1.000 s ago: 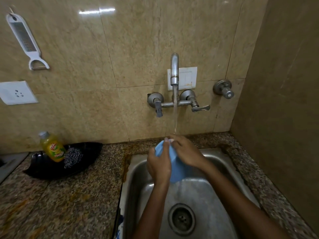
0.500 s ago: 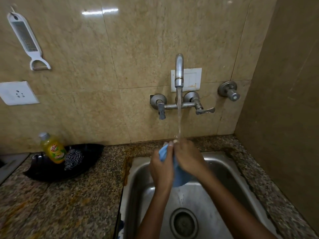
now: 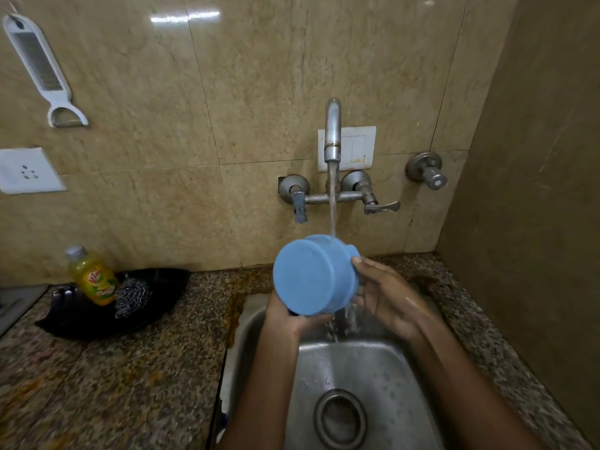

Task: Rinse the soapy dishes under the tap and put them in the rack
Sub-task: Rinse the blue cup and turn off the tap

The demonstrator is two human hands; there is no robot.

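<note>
Left of the sink (image 3: 259,323), a soap bottle (image 3: 92,277) and a scourer (image 3: 131,297) lie in a black tray (image 3: 97,323) on the tabletop (image 3: 130,378). Above the sink, the left hand (image 3: 290,315) grips the blue cup (image 3: 311,274) from below, its base toward the camera, under the tap's (image 3: 332,131) running stream. The right hand (image 3: 386,295), fingers loosely spread, touches the cup's far side.

Beige tiled wall (image 3: 259,76), speckled granite counter (image 3: 130,378)
</note>
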